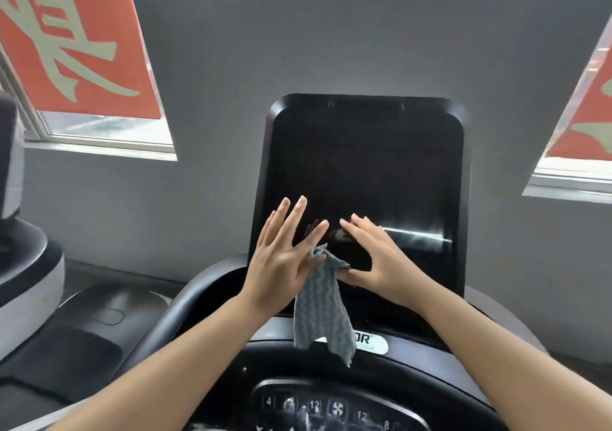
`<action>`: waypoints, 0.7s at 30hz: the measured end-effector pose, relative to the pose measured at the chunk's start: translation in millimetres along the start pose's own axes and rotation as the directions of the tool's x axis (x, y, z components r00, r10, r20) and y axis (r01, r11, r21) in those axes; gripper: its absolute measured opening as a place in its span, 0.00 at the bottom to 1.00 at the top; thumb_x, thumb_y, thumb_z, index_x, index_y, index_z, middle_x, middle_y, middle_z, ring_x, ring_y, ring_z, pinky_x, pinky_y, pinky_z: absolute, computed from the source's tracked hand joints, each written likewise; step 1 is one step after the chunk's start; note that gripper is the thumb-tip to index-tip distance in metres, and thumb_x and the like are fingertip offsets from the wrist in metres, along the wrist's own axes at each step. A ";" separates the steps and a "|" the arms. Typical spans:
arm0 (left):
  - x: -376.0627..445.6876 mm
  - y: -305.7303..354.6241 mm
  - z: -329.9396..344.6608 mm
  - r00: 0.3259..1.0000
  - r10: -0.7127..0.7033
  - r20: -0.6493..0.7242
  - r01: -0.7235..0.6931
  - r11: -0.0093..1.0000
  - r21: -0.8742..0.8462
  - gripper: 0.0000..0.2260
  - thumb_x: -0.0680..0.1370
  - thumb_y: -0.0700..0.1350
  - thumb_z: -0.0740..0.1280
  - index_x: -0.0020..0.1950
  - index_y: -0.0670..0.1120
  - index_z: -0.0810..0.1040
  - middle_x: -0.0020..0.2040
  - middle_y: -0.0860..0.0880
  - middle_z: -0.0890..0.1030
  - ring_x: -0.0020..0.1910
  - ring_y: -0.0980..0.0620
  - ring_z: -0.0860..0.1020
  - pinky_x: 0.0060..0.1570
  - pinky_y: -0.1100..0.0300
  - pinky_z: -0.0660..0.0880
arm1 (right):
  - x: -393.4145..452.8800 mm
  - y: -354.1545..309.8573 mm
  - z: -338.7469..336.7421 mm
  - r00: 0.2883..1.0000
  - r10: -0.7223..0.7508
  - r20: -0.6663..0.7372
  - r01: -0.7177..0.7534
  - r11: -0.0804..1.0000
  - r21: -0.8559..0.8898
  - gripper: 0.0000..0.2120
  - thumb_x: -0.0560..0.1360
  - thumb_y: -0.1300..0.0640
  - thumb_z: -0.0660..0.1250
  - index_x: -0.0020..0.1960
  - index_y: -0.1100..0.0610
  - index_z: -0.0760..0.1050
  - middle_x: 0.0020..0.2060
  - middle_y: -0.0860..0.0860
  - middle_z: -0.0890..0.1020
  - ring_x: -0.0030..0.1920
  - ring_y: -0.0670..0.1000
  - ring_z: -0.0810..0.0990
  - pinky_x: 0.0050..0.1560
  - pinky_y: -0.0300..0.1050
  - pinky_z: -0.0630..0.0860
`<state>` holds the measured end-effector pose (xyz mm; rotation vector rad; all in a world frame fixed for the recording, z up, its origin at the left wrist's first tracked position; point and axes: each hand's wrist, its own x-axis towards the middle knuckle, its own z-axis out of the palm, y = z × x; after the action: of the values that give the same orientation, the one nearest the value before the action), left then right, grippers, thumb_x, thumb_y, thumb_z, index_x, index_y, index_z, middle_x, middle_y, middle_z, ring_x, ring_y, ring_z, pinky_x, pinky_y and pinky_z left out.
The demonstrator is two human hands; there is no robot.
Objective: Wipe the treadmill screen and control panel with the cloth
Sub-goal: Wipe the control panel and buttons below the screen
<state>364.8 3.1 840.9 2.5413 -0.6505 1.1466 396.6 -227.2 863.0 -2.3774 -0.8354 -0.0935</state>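
Two bare hands are raised before the dark treadmill screen. The left hand has its fingers straight and spread, its thumb pinning the top of a blue-and-white wavy-striped cloth against the palm. The cloth hangs down over the screen's lower edge, its tip near the control panel with numbered keys below. The right hand is flat, fingers straight, thumb beside the cloth's top.

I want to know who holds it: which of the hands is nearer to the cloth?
Left. The left hand touches the cloth at its top, seemingly pinching it with the thumb. The right hand is just beside it, thumb close to the upper corner; contact is unclear.
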 end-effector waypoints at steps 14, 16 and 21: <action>-61.0 52.2 -64.2 0.987 -0.154 0.047 0.152 0.988 0.032 0.19 0.83 0.52 0.60 0.73 0.50 0.73 0.78 0.42 0.63 0.79 0.42 0.56 0.73 0.42 0.63 | -37.1 -48.8 12.7 0.977 -0.135 0.165 0.076 0.943 0.323 0.25 0.76 0.51 0.72 0.70 0.39 0.70 0.68 0.38 0.74 0.69 0.36 0.69 0.69 0.35 0.64; -65.9 50.6 -74.5 0.989 -0.139 0.046 0.138 0.990 0.016 0.19 0.83 0.53 0.59 0.72 0.50 0.74 0.78 0.42 0.63 0.79 0.43 0.56 0.74 0.43 0.62 | -38.3 -61.8 18.5 0.967 -0.170 0.189 0.111 0.952 0.285 0.22 0.76 0.51 0.73 0.68 0.39 0.74 0.72 0.40 0.70 0.73 0.39 0.63 0.74 0.41 0.60; -73.4 44.5 -100.1 0.992 -0.090 0.092 0.095 0.994 -0.051 0.19 0.82 0.51 0.60 0.74 0.53 0.71 0.79 0.44 0.60 0.80 0.44 0.55 0.74 0.44 0.62 | -43.4 -94.3 24.8 0.950 -0.168 0.262 0.052 0.915 0.399 0.26 0.77 0.53 0.72 0.70 0.37 0.70 0.73 0.31 0.63 0.73 0.30 0.56 0.73 0.33 0.58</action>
<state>235.9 28.1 852.8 2.5590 -0.5709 0.9757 303.3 -178.7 881.4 -1.9904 -1.0207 0.3575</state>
